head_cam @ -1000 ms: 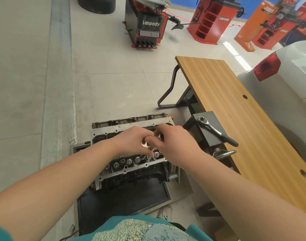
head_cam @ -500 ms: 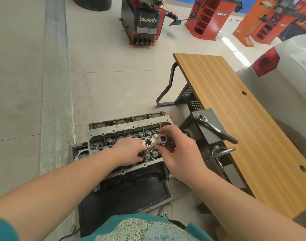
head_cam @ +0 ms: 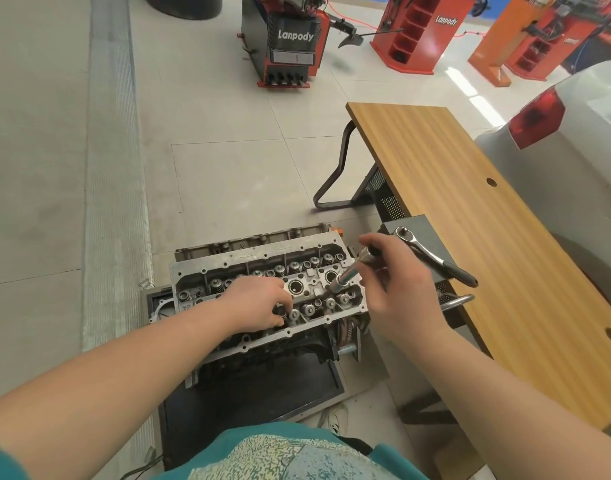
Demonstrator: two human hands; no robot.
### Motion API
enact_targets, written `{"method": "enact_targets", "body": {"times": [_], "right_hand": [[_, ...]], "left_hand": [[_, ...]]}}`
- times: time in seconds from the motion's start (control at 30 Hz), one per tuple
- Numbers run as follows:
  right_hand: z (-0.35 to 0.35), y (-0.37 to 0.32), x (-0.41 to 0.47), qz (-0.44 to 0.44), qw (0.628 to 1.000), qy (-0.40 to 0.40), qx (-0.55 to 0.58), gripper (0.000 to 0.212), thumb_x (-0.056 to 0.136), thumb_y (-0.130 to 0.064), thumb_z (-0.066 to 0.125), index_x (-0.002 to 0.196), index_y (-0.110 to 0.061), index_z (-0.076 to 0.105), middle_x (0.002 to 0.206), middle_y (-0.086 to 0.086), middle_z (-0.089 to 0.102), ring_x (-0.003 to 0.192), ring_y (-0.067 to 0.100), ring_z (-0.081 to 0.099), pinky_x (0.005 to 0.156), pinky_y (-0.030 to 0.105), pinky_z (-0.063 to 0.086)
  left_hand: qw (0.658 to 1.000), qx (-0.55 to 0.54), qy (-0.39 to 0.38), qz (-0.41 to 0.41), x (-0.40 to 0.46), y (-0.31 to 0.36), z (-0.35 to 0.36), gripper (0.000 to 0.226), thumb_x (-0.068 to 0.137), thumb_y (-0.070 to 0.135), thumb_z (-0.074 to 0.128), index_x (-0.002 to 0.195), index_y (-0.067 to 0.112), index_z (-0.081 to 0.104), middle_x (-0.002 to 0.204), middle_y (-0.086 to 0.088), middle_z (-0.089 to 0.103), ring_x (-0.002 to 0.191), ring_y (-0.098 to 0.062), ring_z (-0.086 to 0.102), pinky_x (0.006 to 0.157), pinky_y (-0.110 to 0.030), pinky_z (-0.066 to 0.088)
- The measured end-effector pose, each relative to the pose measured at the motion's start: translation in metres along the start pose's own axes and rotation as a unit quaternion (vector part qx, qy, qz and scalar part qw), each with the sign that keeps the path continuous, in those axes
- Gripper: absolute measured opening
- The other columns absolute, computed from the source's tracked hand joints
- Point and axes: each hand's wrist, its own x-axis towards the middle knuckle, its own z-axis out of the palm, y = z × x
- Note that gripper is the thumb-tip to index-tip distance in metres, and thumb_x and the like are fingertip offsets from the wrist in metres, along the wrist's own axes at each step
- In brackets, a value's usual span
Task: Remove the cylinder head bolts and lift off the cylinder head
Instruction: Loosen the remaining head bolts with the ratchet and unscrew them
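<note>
Head view: wooden counter runs along the right; cylinder head sits on the floor beside its near end. Left hand fingers curl onto the valve gear, pinching something small; right hand fingers grip a socket extension.

I read "Lanpody" in white letters on the black front panel of the red and black tyre machine, and again, tilted, on the red shelved cabinet machine. Further lettering on the orange machines is too blurred for me to read.
</note>
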Motion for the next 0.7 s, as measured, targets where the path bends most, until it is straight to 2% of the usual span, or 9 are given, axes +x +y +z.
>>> {"method": "enact_targets", "body": {"times": [0.17, 0.27, 0.4, 0.5, 0.6, 0.67, 0.7], "right_hand": [[0.017, 0.022, -0.011, 0.027, 0.998, -0.043, -0.024, 0.036, 0.097, -0.006, 0.069, 0.130, -0.014, 0.061, 0.117, -0.007, 0.066, 0.103, 0.002, 0.060, 0.092, 0.032, 0.057], [0.024, 0.027, -0.012, 0.027, 0.998, -0.052, -0.016, 0.036, 0.098, -0.007, 0.068, 0.131, -0.016, 0.060, 0.118, -0.009, 0.064, 0.102, -0.002, 0.056, 0.091, 0.028, 0.057], [0.026, 0.034, -0.006, -0.003, 0.998, -0.061, -0.017, 0.035, 0.098, -0.006, 0.067, 0.130, -0.015, 0.059, 0.117, -0.007, 0.063, 0.100, 0.006, 0.059, 0.085, 0.027, 0.056], [0.024, 0.040, -0.003, -0.035, 0.996, -0.082, -0.020, 0.035, 0.097, -0.002, 0.067, 0.130, -0.012, 0.060, 0.120, -0.003, 0.064, 0.099, 0.010, 0.061, 0.085, 0.030, 0.058], [0.023, 0.046, -0.002, -0.081, 0.991, -0.101, -0.029, 0.034, 0.097, -0.001, 0.066, 0.130, -0.008, 0.061, 0.122, 0.002, 0.065, 0.095, 0.020, 0.067, 0.080, 0.037, 0.060], [0.025, 0.052, 0.001, -0.098, 0.990, -0.104, -0.019, 0.036, 0.097, -0.003, 0.066, 0.132, -0.010, 0.062, 0.122, 0.002, 0.065, 0.094, 0.020, 0.067, 0.078, 0.038, 0.061], [0.027, 0.054, 0.002, -0.103, 0.989, -0.106, -0.008, 0.037, 0.098, -0.005, 0.067, 0.134, -0.011, 0.062, 0.122, 0.001, 0.065, 0.095, 0.019, 0.067, 0.079, 0.037, 0.060]], "left_hand": [[1.000, -0.008, 0.004, -0.016, 0.000, 0.001, -0.001, 0.020, 0.094, 0.053, 0.072, 0.114, 0.049, 0.072, 0.089, 0.023, 0.046, 0.088, -0.004, 0.052, 0.059, -0.023, 0.033], [0.999, -0.010, 0.013, -0.033, 0.000, 0.004, 0.000, 0.018, 0.093, 0.054, 0.072, 0.111, 0.049, 0.073, 0.089, 0.023, 0.047, 0.087, -0.004, 0.052, 0.059, -0.023, 0.033], [0.998, -0.024, 0.021, -0.061, -0.002, 0.005, 0.001, 0.014, 0.090, 0.055, 0.074, 0.102, 0.049, 0.072, 0.092, 0.022, 0.054, 0.088, -0.001, 0.057, 0.063, -0.026, 0.042], [0.996, -0.036, 0.000, -0.079, -0.003, 0.009, -0.002, 0.009, 0.089, 0.053, 0.075, 0.096, 0.051, 0.069, 0.097, 0.023, 0.056, 0.088, -0.002, 0.058, 0.065, -0.025, 0.047], [0.982, -0.142, -0.002, -0.124, -0.005, 0.014, -0.014, 0.011, 0.089, 0.057, 0.074, 0.095, 0.048, 0.073, 0.104, 0.022, 0.063, 0.089, 0.000, 0.061, 0.075, -0.031, 0.056], [0.955, -0.259, 0.054, -0.135, -0.007, 0.025, -0.024, 0.017, 0.089, 0.052, 0.075, 0.106, 0.053, 0.073, 0.107, 0.022, 0.066, 0.096, 0.000, 0.062, 0.085, -0.031, 0.057], [0.941, -0.306, 0.081, -0.122, -0.007, 0.035, -0.030, 0.028, 0.088, 0.050, 0.076, 0.114, 0.057, 0.069, 0.112, 0.025, 0.067, 0.101, 0.003, 0.063, 0.087, -0.025, 0.056]]}}
